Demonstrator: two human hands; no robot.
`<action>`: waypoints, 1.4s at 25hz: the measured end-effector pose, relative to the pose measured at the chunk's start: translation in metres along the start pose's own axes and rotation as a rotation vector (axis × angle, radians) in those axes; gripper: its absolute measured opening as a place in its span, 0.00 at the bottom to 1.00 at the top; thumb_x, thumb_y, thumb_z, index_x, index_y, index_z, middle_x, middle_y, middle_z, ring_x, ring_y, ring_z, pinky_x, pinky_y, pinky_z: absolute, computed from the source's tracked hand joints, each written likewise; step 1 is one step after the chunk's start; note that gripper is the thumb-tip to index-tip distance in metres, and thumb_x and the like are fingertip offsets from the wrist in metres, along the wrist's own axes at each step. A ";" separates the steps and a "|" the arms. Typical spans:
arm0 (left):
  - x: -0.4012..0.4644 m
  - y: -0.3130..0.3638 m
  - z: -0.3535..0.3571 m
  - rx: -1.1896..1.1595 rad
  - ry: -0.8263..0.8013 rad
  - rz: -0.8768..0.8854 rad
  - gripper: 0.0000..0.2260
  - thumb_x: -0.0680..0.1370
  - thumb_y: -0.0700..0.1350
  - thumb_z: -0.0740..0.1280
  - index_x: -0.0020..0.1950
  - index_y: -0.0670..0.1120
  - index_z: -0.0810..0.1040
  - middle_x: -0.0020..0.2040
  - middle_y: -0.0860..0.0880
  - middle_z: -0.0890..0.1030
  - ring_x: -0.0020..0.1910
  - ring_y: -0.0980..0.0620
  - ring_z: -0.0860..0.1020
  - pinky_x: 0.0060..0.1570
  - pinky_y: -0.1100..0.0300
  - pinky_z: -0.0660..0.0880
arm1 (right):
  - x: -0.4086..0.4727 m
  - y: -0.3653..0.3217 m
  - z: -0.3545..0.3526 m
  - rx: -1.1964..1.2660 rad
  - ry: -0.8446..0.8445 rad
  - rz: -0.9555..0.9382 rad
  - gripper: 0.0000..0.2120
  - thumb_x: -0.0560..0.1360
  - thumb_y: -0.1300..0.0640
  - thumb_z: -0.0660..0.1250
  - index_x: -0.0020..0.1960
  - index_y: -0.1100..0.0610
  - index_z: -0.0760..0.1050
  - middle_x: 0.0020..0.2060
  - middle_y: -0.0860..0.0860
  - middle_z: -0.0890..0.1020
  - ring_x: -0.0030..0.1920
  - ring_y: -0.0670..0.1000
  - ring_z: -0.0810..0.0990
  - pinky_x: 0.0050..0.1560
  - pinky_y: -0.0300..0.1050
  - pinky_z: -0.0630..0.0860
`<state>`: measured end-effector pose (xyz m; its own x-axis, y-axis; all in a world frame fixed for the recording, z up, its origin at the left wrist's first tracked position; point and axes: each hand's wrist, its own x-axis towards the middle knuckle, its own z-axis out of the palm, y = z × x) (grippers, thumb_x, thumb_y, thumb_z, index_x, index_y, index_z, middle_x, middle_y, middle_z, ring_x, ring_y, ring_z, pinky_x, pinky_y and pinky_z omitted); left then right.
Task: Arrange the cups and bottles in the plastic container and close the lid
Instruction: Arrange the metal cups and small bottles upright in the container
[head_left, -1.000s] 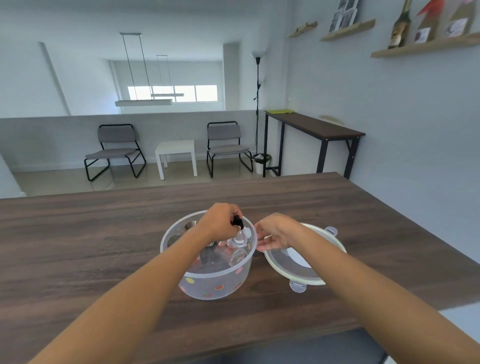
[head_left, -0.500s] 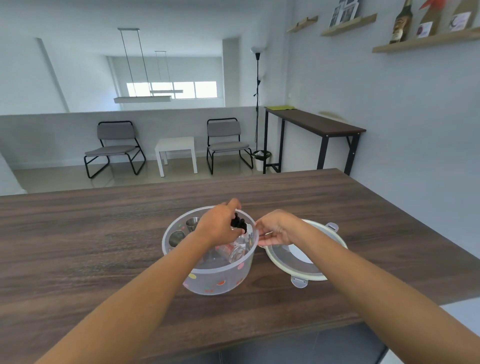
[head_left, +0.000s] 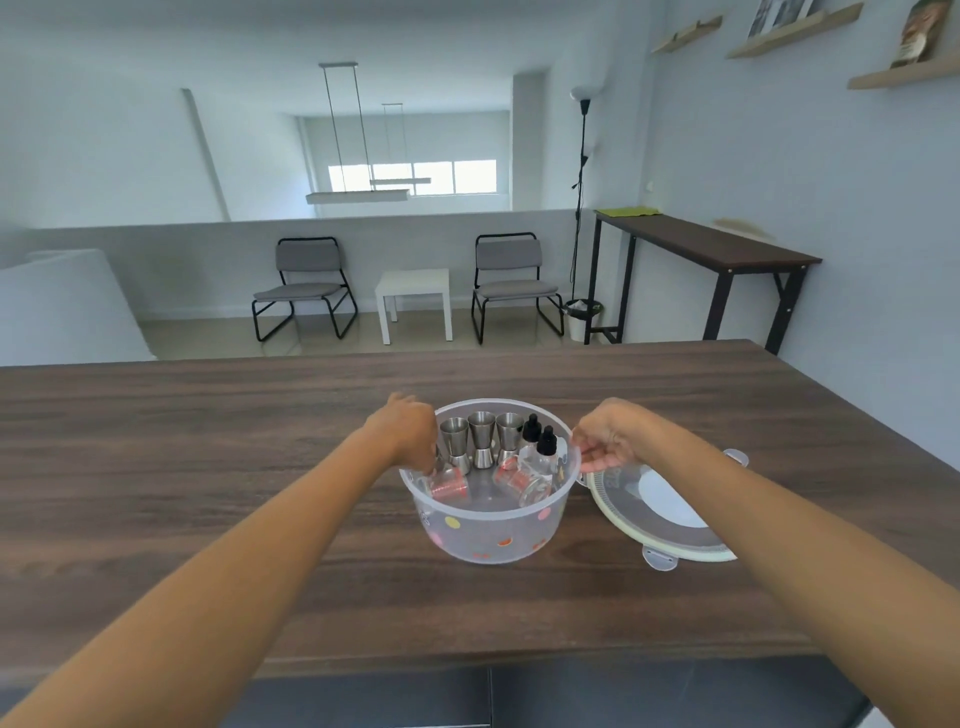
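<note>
A clear plastic container (head_left: 485, 540) with coloured dots stands on the wooden table (head_left: 208, 467). Inside it, three steel measuring cups (head_left: 481, 439) stand in a row at the back. Two small dropper bottles (head_left: 540, 452) with black caps stand to their right. Two clear glasses with red print (head_left: 449, 486) lie at the front. My left hand (head_left: 410, 426) grips the container's left rim, fingers curled over the edge. My right hand (head_left: 613, 434) pinches the right rim. The round lid (head_left: 670, 514) lies flat on the table just right of the container, partly under my right forearm.
The table's near edge runs just below the container and its right edge lies beyond the lid. Behind the table are two grey chairs (head_left: 511, 280), a small white table (head_left: 415, 299), a floor lamp (head_left: 582, 208) and a dark console table (head_left: 706, 249).
My left hand has let go of the black-capped bottle inside the container and moved out to the left rim. My right hand has stayed at the right rim.
</note>
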<state>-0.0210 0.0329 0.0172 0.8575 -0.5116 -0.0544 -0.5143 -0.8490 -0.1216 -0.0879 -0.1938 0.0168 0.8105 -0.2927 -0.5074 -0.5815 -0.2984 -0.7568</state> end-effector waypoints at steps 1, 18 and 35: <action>0.001 0.000 0.002 -0.003 0.017 0.000 0.12 0.70 0.46 0.68 0.50 0.43 0.83 0.54 0.44 0.81 0.60 0.45 0.72 0.67 0.55 0.65 | -0.001 0.001 0.000 0.013 -0.002 -0.001 0.12 0.78 0.69 0.58 0.60 0.68 0.73 0.36 0.56 0.77 0.34 0.51 0.77 0.28 0.39 0.78; -0.010 0.016 0.005 -0.155 0.024 0.093 0.09 0.70 0.40 0.67 0.49 0.43 0.81 0.49 0.46 0.83 0.52 0.46 0.80 0.53 0.52 0.78 | -0.012 -0.010 0.020 -0.557 0.463 -0.572 0.07 0.72 0.62 0.66 0.50 0.59 0.76 0.52 0.55 0.78 0.50 0.56 0.79 0.52 0.52 0.78; 0.002 0.037 0.027 0.080 -0.093 0.058 0.14 0.67 0.50 0.73 0.46 0.44 0.76 0.51 0.45 0.82 0.52 0.44 0.80 0.41 0.56 0.72 | 0.009 -0.006 0.075 -1.154 0.163 -0.517 0.12 0.72 0.57 0.65 0.52 0.62 0.78 0.50 0.58 0.82 0.50 0.59 0.81 0.42 0.46 0.75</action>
<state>-0.0383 0.0040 -0.0143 0.8262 -0.5416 -0.1552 -0.5630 -0.8034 -0.1939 -0.0718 -0.1264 -0.0146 0.9896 0.0100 -0.1438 0.0081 -0.9999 -0.0132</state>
